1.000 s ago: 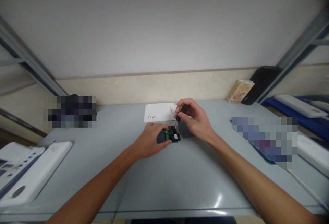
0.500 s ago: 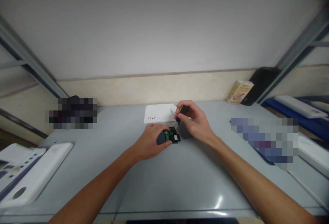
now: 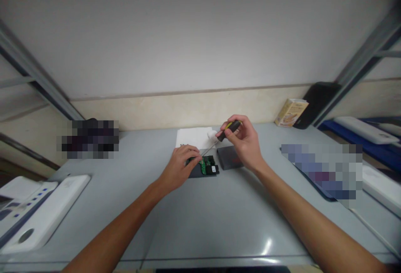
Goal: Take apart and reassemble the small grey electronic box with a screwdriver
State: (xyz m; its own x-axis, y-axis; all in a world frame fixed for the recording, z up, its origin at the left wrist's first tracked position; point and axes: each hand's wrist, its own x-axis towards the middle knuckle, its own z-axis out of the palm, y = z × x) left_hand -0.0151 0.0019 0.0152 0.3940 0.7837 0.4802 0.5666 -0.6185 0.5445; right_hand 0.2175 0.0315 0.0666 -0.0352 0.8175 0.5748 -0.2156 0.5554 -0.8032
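Circuit board [image 3: 204, 167]: step looks like tip work with screwdriver [image 3: 228, 131]. Right hand [image 3: 248, 144] grips it; left hand [image 3: 179, 165] at tip, pinch unclear. Next needs steady shaft.

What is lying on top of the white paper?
On the white paper, dark specks show near the left hand, and a white object appears at its right end. The hand hides part of the paper's near edge.

Dim light, small glare on desk [image 3: 188, 227].
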